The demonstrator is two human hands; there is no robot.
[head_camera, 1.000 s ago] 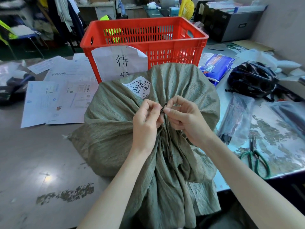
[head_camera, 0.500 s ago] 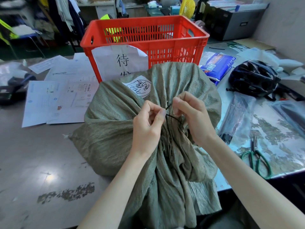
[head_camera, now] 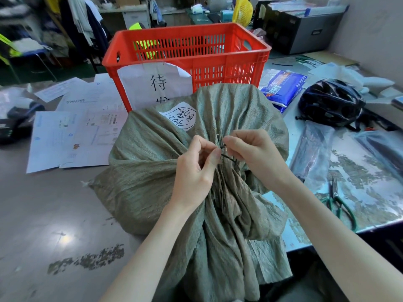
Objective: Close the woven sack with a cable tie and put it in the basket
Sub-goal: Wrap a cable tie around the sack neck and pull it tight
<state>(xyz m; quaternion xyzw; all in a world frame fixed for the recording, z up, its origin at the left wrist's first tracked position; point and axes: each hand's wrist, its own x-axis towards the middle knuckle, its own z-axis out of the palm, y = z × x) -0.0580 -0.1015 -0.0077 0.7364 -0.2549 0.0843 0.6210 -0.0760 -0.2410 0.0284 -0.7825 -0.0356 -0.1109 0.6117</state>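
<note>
- Woven sack: lies on the bench directly in front of the person, its far side touching the red basket; the loose mouth hangs over the near bench edge
- Sack neck: gathered into tight pleats between both hands, so the bunching step appears done
- Cable tie: a thin black strap runs across the gathered neck; whether its tail has already entered the locking head cannot be told, as the fingers cover that point
- Left hand: grip narrow, thumb and forefinger pinched on one end of the cable tie, the heel of the hand resting on the cloth
- Right hand: grip narrow, fingertips pinched on the other end of the cable tie, just beside the left fingertips
- Progress, as a judgement: the task stands at the fastening step, roughly midway; the strap is around the neck but does not look cinched tight
- Remaining: thread or pull the tail until the neck is clamped, then lift the sack into the basket, which stands open-topped with no sack visible in it
- Scissors: lie on the bench to the right, well apart from both hands, available should the tail need trimming
- Caution: the pleats may spread if either pinch slackens before the tie locks
</note>
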